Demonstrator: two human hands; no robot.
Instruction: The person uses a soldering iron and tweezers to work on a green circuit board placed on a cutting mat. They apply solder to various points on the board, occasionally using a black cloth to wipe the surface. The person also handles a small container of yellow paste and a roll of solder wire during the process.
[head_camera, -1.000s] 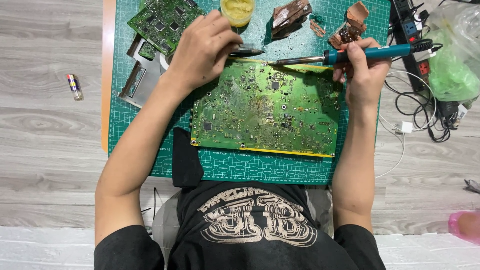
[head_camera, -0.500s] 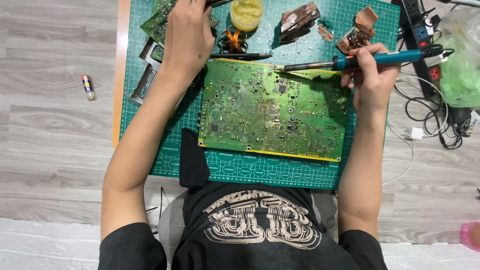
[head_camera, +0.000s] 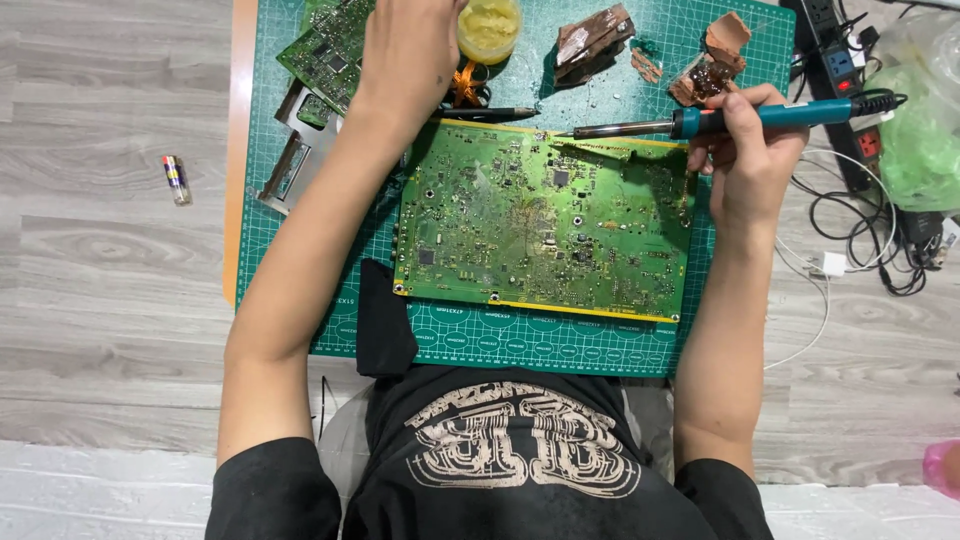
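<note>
A large green circuit board (head_camera: 540, 220) lies flat on a green cutting mat (head_camera: 500, 342). My right hand (head_camera: 750, 155) grips the teal handle of a soldering iron (head_camera: 780, 115); its metal tip reaches left, over the board's top edge. My left hand (head_camera: 410, 50) is stretched to the far end of the mat, between a smaller green circuit board (head_camera: 335, 45) and a round jar of yellow paste (head_camera: 488, 28). Its fingers run out of the top of the view, so what they hold is hidden.
A black pen-like tool (head_camera: 500, 113) and orange braid (head_camera: 465, 85) lie above the board. Brown sponge pieces (head_camera: 595, 40) sit at the top. A metal frame (head_camera: 295, 150) is at the mat's left. A power strip (head_camera: 845, 90), cables and a green bag (head_camera: 925, 140) are at right.
My left hand has left the big board's upper left corner and moved up toward the far end of the mat. The right hand still holds the soldering iron over the board's top edge.
</note>
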